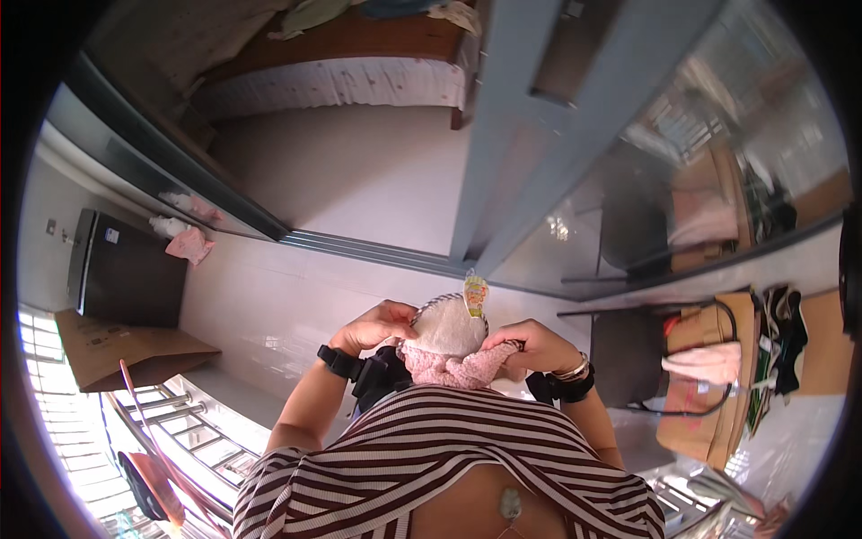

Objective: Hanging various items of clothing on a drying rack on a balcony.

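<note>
My left hand [375, 328] pinches the left edge of a cream, plush round item [449, 321] with a striped cord rim, held in front of my striped top. My right hand [525, 349] grips the pink textured fabric [471, 366] along its lower right. The pink fabric is bunched in a bow-like shape across the item's lower part. A yellow printed tag [476, 295] sits at its upper right. Dark straps with devices circle both wrists, and what lies behind the pink fabric is partly hidden.
A sliding door track [359, 252] crosses ahead, with a bed [332, 81] beyond and glass panels at right. At left are a dark cabinet [130, 274], cardboard [99, 350] and metal rack [180, 418]. At right are a dark chair [620, 359], paper bags [682, 436] and hanging fabrics.
</note>
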### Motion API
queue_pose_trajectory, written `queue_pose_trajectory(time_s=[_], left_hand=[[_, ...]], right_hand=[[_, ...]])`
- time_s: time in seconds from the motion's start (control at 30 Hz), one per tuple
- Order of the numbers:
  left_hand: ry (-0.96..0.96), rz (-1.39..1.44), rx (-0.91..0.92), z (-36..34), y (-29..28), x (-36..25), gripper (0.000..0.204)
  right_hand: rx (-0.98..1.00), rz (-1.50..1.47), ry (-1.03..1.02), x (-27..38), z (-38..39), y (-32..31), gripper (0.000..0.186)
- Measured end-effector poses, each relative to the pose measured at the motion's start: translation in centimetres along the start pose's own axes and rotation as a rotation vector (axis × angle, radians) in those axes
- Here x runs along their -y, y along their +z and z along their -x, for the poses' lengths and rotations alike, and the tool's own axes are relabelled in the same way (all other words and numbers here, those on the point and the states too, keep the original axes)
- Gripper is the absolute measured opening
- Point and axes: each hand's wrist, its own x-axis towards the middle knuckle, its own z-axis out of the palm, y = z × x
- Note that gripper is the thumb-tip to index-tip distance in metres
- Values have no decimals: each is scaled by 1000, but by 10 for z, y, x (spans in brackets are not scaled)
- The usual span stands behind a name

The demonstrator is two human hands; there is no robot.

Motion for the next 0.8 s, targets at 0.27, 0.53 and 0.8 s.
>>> queue_pose_trajectory(time_s=[0.27,0.53,0.8], left_hand=[[504,830,-527,56,-143,-48,28],[582,840,-688,68,-273,-111,17],[625,809,-587,21,-324,-153,15]], right_hand=[[133,183,-9,19,-199,-13,36],[-67,281,-109,76,-363,-43,40],[-364,-43,-268,106,-431,-100,37]])
